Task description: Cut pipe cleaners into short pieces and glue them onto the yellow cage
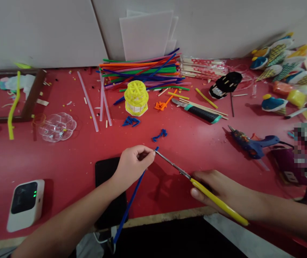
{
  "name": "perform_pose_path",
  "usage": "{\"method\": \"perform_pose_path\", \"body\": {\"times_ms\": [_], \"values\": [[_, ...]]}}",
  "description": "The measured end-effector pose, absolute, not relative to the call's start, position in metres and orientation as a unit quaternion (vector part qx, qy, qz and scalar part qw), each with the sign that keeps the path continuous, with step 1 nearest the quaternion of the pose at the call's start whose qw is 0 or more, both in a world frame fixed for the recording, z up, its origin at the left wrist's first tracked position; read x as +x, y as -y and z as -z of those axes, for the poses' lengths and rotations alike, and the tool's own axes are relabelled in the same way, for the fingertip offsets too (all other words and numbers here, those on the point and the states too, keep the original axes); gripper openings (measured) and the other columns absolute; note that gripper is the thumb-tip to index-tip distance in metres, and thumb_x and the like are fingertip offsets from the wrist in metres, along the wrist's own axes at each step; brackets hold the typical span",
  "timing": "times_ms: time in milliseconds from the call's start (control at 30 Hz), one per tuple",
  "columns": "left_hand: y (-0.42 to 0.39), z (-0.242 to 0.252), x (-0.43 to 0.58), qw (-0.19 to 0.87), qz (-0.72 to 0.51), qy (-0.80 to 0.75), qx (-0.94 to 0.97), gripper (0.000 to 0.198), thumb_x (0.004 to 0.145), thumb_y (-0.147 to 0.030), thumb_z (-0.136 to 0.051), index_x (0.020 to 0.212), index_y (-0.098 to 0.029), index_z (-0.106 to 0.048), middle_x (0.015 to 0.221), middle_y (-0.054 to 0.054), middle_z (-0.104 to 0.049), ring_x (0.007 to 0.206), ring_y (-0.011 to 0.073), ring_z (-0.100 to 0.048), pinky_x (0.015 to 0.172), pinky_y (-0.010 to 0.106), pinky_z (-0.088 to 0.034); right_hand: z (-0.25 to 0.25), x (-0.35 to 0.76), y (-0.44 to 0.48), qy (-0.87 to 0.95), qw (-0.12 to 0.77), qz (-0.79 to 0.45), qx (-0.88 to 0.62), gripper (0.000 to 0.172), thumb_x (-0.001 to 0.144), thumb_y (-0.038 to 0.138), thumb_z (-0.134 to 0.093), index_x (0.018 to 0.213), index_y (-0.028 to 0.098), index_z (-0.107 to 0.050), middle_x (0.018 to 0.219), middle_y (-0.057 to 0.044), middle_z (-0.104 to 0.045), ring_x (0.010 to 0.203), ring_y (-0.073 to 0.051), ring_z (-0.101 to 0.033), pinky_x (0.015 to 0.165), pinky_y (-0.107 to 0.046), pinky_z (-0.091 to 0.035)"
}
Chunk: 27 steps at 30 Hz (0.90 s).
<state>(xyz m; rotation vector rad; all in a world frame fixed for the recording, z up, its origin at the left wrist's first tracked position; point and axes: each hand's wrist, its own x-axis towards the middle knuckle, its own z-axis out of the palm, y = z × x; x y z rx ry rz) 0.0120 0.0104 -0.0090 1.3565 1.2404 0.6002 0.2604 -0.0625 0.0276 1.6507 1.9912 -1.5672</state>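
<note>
My left hand (133,165) pinches a long blue pipe cleaner (132,200), whose tail hangs down past the table's front edge. A short tip of it sticks out beyond my fingers. There the blades of a pair of scissors with yellow handles (215,200) meet it, closed or nearly closed. My right hand (220,190) is wrapped round those handles. Just past the tip lies a small heap of cut blue pieces (160,135), with another blue heap (131,122) farther left. Behind them stands a small yellow two-tiered model (136,98).
A black phone (107,172) lies under my left forearm. A white device (26,206) sits at the left. Colourful pipe cleaners (142,73) are piled at the back. To the right are a utility knife (202,113) and a blue glue gun (255,145).
</note>
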Motion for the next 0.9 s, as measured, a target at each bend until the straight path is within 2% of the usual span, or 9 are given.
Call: {"method": "perform_pose_path", "body": {"times_ms": [333,567,900], "values": [[-0.010,0.007,0.012,0.563,-0.246,-0.530,0.585,0.020,0.084,-0.032,-0.063,0.072,-0.017,-0.070,0.057,-0.002,-0.061,0.051,0.0095,-0.052,0.048,0.020,-0.040,-0.029,0.256,0.060,-0.643,0.055,0.519,0.561,0.066,0.089,0.083,-0.033,0.069,0.021,-0.046,0.065,0.001,-0.049,0.058,-0.012,-0.039,0.054,-0.028,-0.033],[-0.012,0.007,0.013,0.554,-0.243,-0.530,0.594,0.020,0.083,-0.034,-0.062,0.074,-0.018,-0.069,0.058,-0.002,-0.062,0.053,0.0107,-0.055,0.049,0.021,-0.043,-0.020,0.257,0.061,-0.645,0.052,0.494,0.581,0.068,0.089,0.083,-0.035,0.066,0.020,-0.050,0.062,-0.001,-0.054,0.056,-0.012,-0.041,0.051,-0.028,-0.032],[-0.011,0.010,0.013,0.542,-0.240,-0.534,0.603,0.019,0.084,-0.035,-0.060,0.076,-0.018,-0.065,0.059,-0.002,-0.060,0.053,0.0110,-0.056,0.050,0.021,-0.045,-0.019,0.256,0.062,-0.635,0.042,0.479,0.605,0.048,0.091,0.060,-0.045,0.064,0.021,-0.048,0.061,0.001,-0.045,0.057,-0.012,-0.036,0.051,-0.027,-0.032]]}}
